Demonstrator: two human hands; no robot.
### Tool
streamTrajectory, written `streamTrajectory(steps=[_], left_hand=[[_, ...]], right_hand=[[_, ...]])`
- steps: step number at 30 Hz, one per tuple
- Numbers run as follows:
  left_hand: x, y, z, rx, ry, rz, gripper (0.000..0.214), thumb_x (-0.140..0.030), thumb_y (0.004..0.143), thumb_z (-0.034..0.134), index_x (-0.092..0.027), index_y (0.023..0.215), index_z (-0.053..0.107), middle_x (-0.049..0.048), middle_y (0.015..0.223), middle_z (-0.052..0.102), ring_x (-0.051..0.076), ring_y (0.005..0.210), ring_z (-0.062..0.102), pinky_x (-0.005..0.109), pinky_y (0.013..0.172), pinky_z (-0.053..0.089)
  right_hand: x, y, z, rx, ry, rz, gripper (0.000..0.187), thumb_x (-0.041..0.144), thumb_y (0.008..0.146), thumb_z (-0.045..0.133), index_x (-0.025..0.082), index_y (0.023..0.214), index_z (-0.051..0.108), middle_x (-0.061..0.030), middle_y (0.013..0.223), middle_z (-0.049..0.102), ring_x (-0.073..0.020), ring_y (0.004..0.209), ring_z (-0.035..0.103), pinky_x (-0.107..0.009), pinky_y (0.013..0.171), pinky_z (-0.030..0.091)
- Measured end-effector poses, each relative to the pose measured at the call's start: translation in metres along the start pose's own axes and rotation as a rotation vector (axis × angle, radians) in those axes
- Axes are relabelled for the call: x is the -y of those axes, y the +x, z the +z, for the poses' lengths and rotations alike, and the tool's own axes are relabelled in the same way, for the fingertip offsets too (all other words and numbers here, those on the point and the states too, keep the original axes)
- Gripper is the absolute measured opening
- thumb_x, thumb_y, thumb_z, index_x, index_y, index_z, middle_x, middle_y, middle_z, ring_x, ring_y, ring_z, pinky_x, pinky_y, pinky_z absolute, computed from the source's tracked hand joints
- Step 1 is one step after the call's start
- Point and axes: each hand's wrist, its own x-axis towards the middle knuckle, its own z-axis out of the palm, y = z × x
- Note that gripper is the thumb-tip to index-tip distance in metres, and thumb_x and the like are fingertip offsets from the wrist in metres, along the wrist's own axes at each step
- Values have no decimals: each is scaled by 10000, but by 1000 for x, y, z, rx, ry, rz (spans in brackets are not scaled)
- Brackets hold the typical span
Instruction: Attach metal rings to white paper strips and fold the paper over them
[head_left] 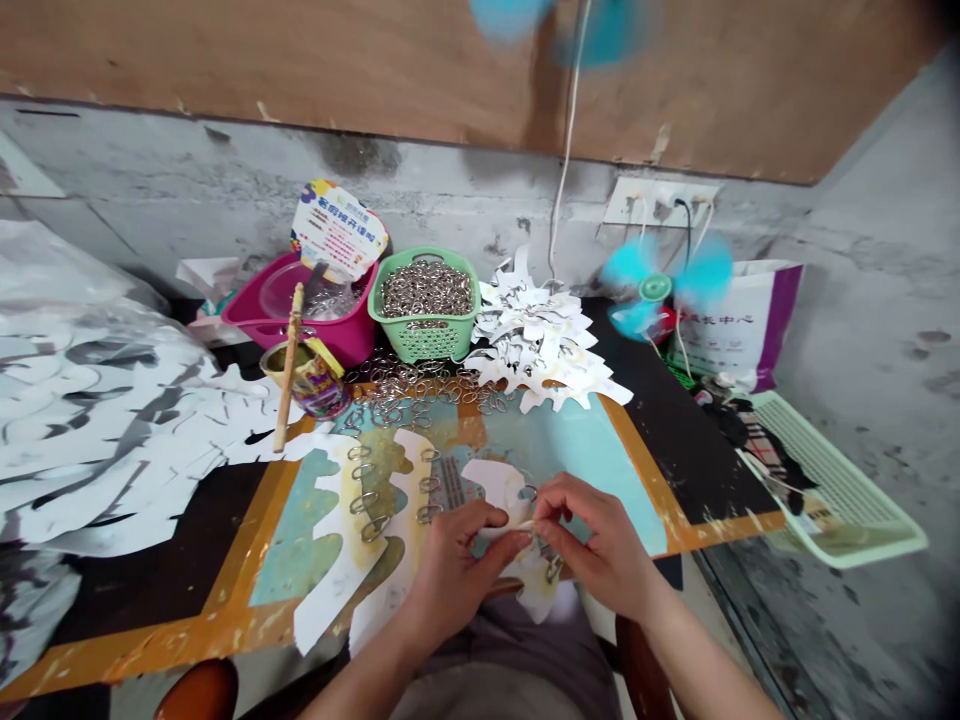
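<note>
Both hands work on a white jagged cut-out piece [493, 482] at the table's front edge. My left hand [459, 560] pinches its near side between thumb and fingers. My right hand [594, 535] pinches the same piece a little to the right, its fingertips almost meeting the left thumb. Metal rings [553, 568] show on the piece by the right hand. Left of my hands lie two more white cut-outs, an outer one [341, 560] and an inner one [401, 550], each with a row of metal rings and yellowish smears.
Loose rings [409, 392] lie before a green basket [424, 345] full of rings. A pink basin [352, 340], a tin can [319, 385] and a stick [287, 385] stand left of it. Cut-outs form piles left [112, 430] and right [536, 335]. A small fan [655, 288] spins behind.
</note>
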Motion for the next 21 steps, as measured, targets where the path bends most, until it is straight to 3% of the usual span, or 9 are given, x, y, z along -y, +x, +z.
streamTrajectory(steps=[4, 8, 12, 16, 18, 21], left_hand=[[3, 0, -1, -18, 36, 45, 250, -347, 779, 750, -157, 670, 630, -60, 517, 389, 65, 475, 287, 188, 431, 287], [10, -3, 0, -26, 31, 32, 296, -375, 801, 728, -153, 654, 600, -53, 529, 386, 73, 485, 314, 186, 418, 275], [14, -4, 3, -23, -36, 8, 349, -397, 795, 729, -149, 614, 564, -38, 556, 416, 88, 527, 381, 172, 426, 328], [13, -3, 1, 77, -191, -4, 406, -445, 657, 846, -138, 642, 580, -21, 625, 480, 103, 614, 449, 168, 497, 429], [10, -3, 1, 117, -260, -56, 459, -487, 612, 865, -137, 653, 572, -19, 640, 479, 102, 617, 453, 169, 496, 448], [6, -4, 4, 147, -328, -210, 490, -572, 745, 748, -148, 647, 522, -60, 559, 367, 57, 487, 357, 147, 406, 372]], right_hand=[[0, -2, 6, -40, 71, 97, 139, 284, 978, 544, 218, 856, 544, -4, 801, 552, -144, 729, 516, -254, 667, 395], [0, 1, 7, -21, 103, 136, 110, 273, 954, 569, 208, 865, 569, -27, 894, 598, -153, 795, 519, -274, 757, 411], [-2, 3, 9, -26, 335, 235, 127, 265, 899, 642, 220, 911, 524, 7, 821, 572, -145, 770, 524, -263, 719, 414], [-1, 1, 17, -52, 553, 269, 291, 282, 893, 660, 260, 1068, 428, 47, 797, 508, -126, 725, 487, -240, 666, 398], [1, 1, 19, -50, 546, 268, 293, 304, 905, 650, 264, 1094, 429, 49, 794, 476, -122, 712, 460, -231, 640, 381], [2, 3, 17, -15, 502, 268, 291, 337, 913, 643, 257, 1123, 460, 44, 790, 455, -119, 701, 442, -231, 630, 362]])
